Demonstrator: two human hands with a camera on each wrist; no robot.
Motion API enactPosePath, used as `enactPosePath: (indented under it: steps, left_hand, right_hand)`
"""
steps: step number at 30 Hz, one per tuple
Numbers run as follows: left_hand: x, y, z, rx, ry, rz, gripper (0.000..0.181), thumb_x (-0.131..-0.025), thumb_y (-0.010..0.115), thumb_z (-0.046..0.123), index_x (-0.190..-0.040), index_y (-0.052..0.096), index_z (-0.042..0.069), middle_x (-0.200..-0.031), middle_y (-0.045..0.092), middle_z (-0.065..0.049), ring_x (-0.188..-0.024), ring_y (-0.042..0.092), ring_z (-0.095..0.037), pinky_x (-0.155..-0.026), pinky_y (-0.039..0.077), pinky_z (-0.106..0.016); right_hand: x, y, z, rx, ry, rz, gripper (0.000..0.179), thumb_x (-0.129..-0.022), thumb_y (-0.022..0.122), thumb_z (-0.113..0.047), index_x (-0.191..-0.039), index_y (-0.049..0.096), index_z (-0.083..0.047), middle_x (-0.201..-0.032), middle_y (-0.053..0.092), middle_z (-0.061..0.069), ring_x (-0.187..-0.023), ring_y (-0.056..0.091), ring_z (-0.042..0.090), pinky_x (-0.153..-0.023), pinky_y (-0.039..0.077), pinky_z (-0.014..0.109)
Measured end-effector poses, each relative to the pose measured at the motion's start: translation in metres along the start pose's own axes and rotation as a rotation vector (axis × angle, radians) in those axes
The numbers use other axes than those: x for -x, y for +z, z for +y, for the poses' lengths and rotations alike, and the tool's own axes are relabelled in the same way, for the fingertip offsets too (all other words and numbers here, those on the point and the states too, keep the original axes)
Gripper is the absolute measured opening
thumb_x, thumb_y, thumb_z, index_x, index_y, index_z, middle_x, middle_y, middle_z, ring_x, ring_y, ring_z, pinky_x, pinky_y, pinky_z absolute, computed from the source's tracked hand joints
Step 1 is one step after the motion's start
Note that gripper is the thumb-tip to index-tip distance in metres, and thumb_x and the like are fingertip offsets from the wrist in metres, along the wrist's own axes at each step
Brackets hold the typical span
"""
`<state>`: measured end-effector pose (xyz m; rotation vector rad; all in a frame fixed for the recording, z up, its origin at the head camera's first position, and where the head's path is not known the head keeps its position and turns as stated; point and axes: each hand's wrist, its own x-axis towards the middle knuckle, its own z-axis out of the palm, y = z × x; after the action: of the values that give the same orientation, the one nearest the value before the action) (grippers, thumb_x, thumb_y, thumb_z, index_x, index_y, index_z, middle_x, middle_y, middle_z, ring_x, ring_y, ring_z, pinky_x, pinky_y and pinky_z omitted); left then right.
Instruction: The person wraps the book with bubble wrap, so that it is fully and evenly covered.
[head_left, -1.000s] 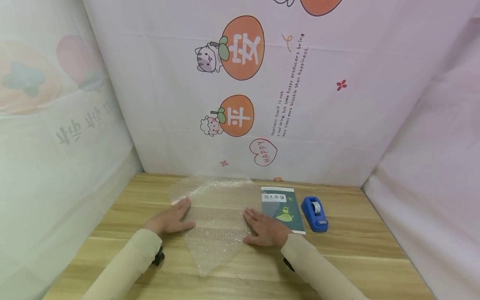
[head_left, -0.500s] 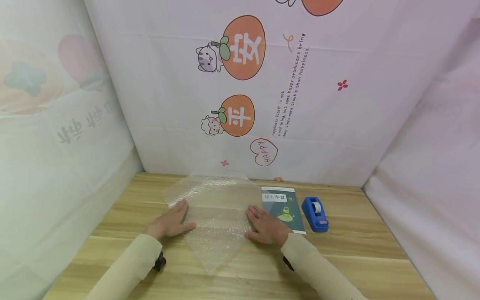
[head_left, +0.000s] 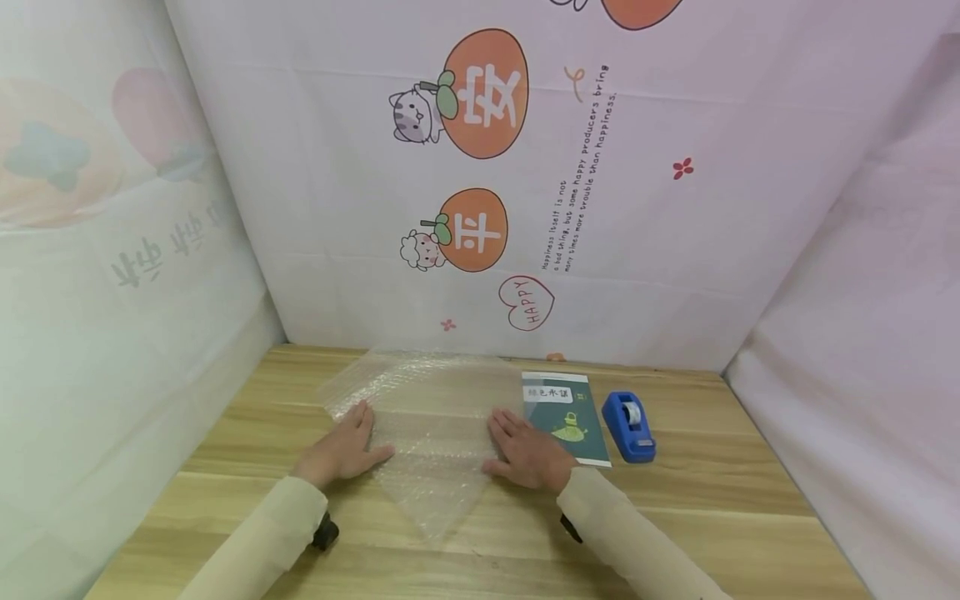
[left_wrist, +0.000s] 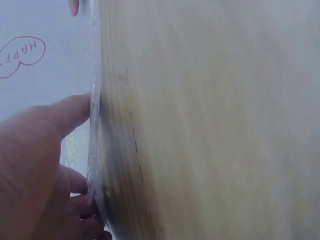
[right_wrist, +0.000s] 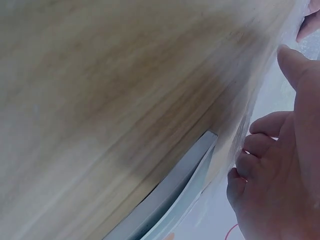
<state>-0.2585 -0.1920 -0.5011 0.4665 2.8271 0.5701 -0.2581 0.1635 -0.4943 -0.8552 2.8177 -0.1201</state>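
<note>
A clear bubble wrap sheet [head_left: 431,433] lies on the wooden table, one corner pointing toward me. My left hand [head_left: 341,446] rests on its left side with the fingers straight and the thumb spread inward. Opposite it, my right hand [head_left: 528,454] lies along the right side, fingers also extended. In the left wrist view, the left hand [left_wrist: 40,155] touches the wrap [left_wrist: 94,100], seen edge-on. Beside the right hand is a green booklet [head_left: 573,421] with a white label, its left part overlapped by the wrap. The right wrist view shows its edge [right_wrist: 170,195] below the right hand [right_wrist: 280,155].
A blue tape dispenser [head_left: 628,427] stands right of the booklet on the wooden table [head_left: 697,500]. White printed cloth [head_left: 637,292] rises behind the table, with more cloth along the left and right sides.
The bubble wrap has turned slightly, its near corner shifting right and its left corner outward. My hands have moved slightly with it and stay flat. Booklet and dispenser have not moved.
</note>
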Motion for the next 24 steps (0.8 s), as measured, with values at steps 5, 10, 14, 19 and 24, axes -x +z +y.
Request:
enactPosePath:
  steps: [5, 10, 14, 19, 24]
  left_hand:
    - [0.0, 0.005, 0.003, -0.006, -0.032, 0.009, 0.094, -0.108, 0.054, 0.049, -0.159, 0.017, -0.02, -0.17, 0.006, -0.04, -0.16, 0.009, -0.055, -0.133, 0.015, -0.063]
    - [0.0, 0.008, 0.007, 0.002, -0.048, 0.026, 0.093, -0.108, 0.055, 0.048, -0.158, 0.018, -0.021, -0.169, 0.006, -0.041, -0.16, 0.009, -0.055, -0.133, 0.015, -0.063]
    - [0.001, 0.009, 0.011, 0.01, -0.054, 0.04, 0.093, -0.108, 0.055, 0.047, -0.158, 0.018, -0.021, -0.169, 0.006, -0.041, -0.16, 0.009, -0.055, -0.132, 0.015, -0.064]
    - [0.002, 0.011, 0.012, 0.014, -0.057, 0.052, 0.093, -0.107, 0.056, 0.047, -0.158, 0.019, -0.021, -0.169, 0.007, -0.041, -0.16, 0.009, -0.056, -0.132, 0.015, -0.064]
    - [-0.001, 0.01, 0.009, 0.013, -0.049, 0.051, 0.094, -0.107, 0.057, 0.048, -0.158, 0.019, -0.021, -0.169, 0.008, -0.041, -0.16, 0.009, -0.056, -0.132, 0.015, -0.064]
  right_hand:
    - [0.001, 0.0, -0.004, -0.017, -0.006, -0.004, 0.083, -0.108, 0.049, -0.056, -0.165, 0.029, 0.001, -0.175, 0.026, 0.017, -0.164, 0.025, 0.032, -0.133, 0.028, 0.046]
    - [0.002, 0.0, -0.006, -0.015, -0.015, -0.007, 0.083, -0.108, 0.049, -0.056, -0.165, 0.03, 0.002, -0.175, 0.027, 0.018, -0.164, 0.026, 0.032, -0.133, 0.028, 0.046]
    - [0.002, 0.0, -0.008, -0.018, -0.013, -0.014, 0.082, -0.108, 0.049, -0.056, -0.165, 0.03, 0.001, -0.175, 0.027, 0.018, -0.164, 0.025, 0.033, -0.133, 0.029, 0.047]
    - [0.001, 0.001, -0.01, -0.018, 0.004, -0.028, 0.084, -0.108, 0.047, -0.058, -0.166, 0.028, 0.0, -0.176, 0.026, 0.016, -0.165, 0.023, 0.032, -0.133, 0.028, 0.047]
    - [0.0, 0.001, -0.011, -0.021, 0.004, -0.029, 0.085, -0.108, 0.049, -0.057, -0.165, 0.028, 0.001, -0.175, 0.026, 0.017, -0.164, 0.024, 0.032, -0.133, 0.028, 0.047]
